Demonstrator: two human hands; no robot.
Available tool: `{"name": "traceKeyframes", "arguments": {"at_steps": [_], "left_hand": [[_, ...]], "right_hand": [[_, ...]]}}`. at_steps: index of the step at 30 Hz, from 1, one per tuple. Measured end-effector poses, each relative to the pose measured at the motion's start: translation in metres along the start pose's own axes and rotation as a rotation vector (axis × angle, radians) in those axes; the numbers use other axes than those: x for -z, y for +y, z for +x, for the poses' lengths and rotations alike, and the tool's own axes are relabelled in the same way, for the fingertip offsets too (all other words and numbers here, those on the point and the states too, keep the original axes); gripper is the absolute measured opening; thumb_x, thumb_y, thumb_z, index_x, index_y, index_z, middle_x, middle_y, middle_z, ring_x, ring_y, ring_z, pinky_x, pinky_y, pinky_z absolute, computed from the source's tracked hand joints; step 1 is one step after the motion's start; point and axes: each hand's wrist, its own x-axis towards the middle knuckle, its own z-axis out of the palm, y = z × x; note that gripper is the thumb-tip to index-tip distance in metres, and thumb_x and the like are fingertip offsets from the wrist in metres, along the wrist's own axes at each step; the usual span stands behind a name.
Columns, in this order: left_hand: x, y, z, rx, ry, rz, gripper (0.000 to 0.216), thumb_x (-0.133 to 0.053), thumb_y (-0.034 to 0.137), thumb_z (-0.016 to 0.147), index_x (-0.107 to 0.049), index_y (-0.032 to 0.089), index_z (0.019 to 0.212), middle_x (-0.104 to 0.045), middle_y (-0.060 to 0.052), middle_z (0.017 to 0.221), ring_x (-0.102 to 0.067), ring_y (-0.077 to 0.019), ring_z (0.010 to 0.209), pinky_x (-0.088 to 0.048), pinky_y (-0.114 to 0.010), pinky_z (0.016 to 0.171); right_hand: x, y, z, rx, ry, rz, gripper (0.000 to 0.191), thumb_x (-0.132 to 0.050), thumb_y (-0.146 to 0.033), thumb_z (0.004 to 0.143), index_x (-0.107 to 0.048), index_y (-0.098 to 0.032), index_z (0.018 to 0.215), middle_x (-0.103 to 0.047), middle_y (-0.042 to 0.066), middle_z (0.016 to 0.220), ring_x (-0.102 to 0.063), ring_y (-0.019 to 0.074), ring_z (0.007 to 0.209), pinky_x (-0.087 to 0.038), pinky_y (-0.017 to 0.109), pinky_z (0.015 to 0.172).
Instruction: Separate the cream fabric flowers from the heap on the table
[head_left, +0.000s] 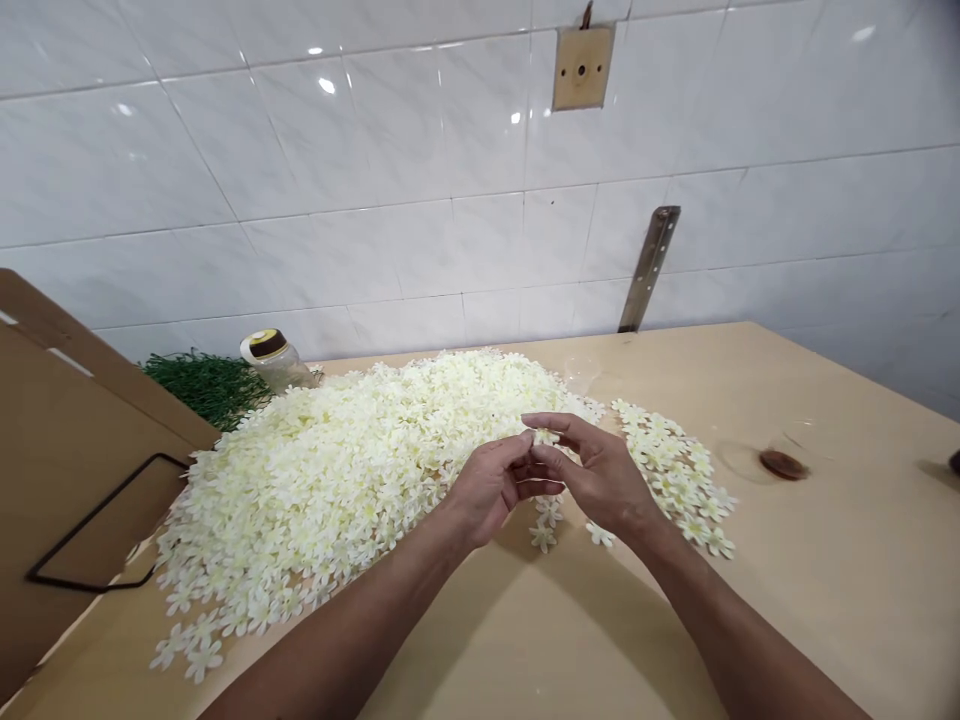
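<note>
A small white artificial flower [545, 437] with a pale yellow centre is held where my two hands meet. My left hand [487, 487] is closed, its thumb and fingertips pinching at the flower's left edge. From the other side, my right hand [604, 470] curls its forefinger and thumb around the same flower. Fingers partly hide it, so its underside does not show. Behind and left of the hands spreads a large heap of similar flowers [337, 470]. A smaller flat group of flowers [671, 475] lies right of my right hand, and a few loose ones [543, 538] lie beneath.
A cardboard box [82, 480] with a black wire frame [94, 585] stands at the left. Green artificial foliage [202, 385] and a clear bottle [277, 360] sit behind the heap. A glass with dark liquid [785, 462] is on the table [847, 570] at right. A metal bracket [649, 270] leans by the tiled wall.
</note>
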Motion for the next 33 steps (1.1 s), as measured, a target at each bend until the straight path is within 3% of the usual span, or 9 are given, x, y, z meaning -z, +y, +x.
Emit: {"name": "traceKeyframes", "arguments": {"at_steps": [6, 11, 16, 21, 27, 33], "left_hand": [[0.012, 0.005, -0.002, -0.009, 0.117, 0.036, 0.027, -0.076, 0.035, 0.077, -0.067, 0.011, 0.081, -0.066, -0.006, 0.075, -0.063, -0.0145, 0.07, -0.055, -0.032, 0.076], [0.022, 0.026, -0.002, -0.067, 0.197, 0.159, 0.032, -0.078, 0.04, 0.074, -0.065, 0.011, 0.073, -0.064, -0.004, 0.067, -0.062, -0.0138, 0.063, -0.054, -0.032, 0.073], [0.031, 0.051, -0.002, -0.148, 0.235, 0.237, 0.041, -0.074, 0.05, 0.077, -0.067, 0.01, 0.075, -0.068, -0.01, 0.073, -0.064, -0.0168, 0.066, -0.054, -0.034, 0.072], [0.051, 0.054, 0.0, -0.209, 0.303, 0.21, 0.043, -0.072, 0.051, 0.077, -0.068, 0.009, 0.076, -0.067, -0.01, 0.069, -0.064, -0.018, 0.063, -0.054, -0.034, 0.067], [0.075, 0.046, 0.0, -0.182, 0.228, 0.115, 0.041, -0.071, 0.048, 0.078, -0.069, 0.007, 0.079, -0.068, -0.011, 0.069, -0.064, -0.0181, 0.061, -0.053, -0.032, 0.063], [0.078, 0.047, 0.0, -0.154, 0.16, 0.12, 0.044, -0.067, 0.051, 0.082, -0.068, 0.008, 0.08, -0.067, -0.011, 0.07, -0.063, -0.017, 0.058, -0.052, -0.031, 0.061]], "right_hand": [[-0.017, 0.005, 0.0, 0.025, -0.061, -0.085, 0.033, -0.063, -0.033, 0.089, -0.069, -0.032, 0.122, -0.071, 0.003, 0.118, -0.067, 0.0244, 0.093, -0.055, 0.042, 0.087], [-0.02, -0.001, 0.016, 0.113, -0.08, -0.116, 0.033, -0.065, -0.033, 0.088, -0.069, -0.031, 0.12, -0.068, 0.005, 0.122, -0.066, 0.0264, 0.104, -0.059, 0.042, 0.088], [-0.032, -0.013, 0.046, 0.22, -0.022, -0.319, 0.02, -0.066, -0.034, 0.088, -0.072, -0.026, 0.105, -0.069, 0.006, 0.102, -0.065, 0.0199, 0.079, -0.06, 0.033, 0.064], [-0.06, -0.002, 0.065, 0.247, 0.01, -0.378, 0.013, -0.069, -0.034, 0.087, -0.072, -0.023, 0.092, -0.068, 0.005, 0.093, -0.063, 0.0174, 0.072, -0.055, 0.029, 0.058], [-0.078, 0.008, 0.066, 0.267, -0.019, -0.365, 0.01, -0.068, -0.032, 0.088, -0.071, -0.022, 0.085, -0.068, 0.003, 0.085, -0.064, 0.0167, 0.069, -0.053, 0.028, 0.06], [-0.077, 0.004, 0.065, 0.304, -0.041, -0.367, 0.017, -0.06, -0.027, 0.093, -0.07, -0.023, 0.08, -0.069, 0.002, 0.079, -0.065, 0.0164, 0.069, -0.051, 0.028, 0.063]]}}
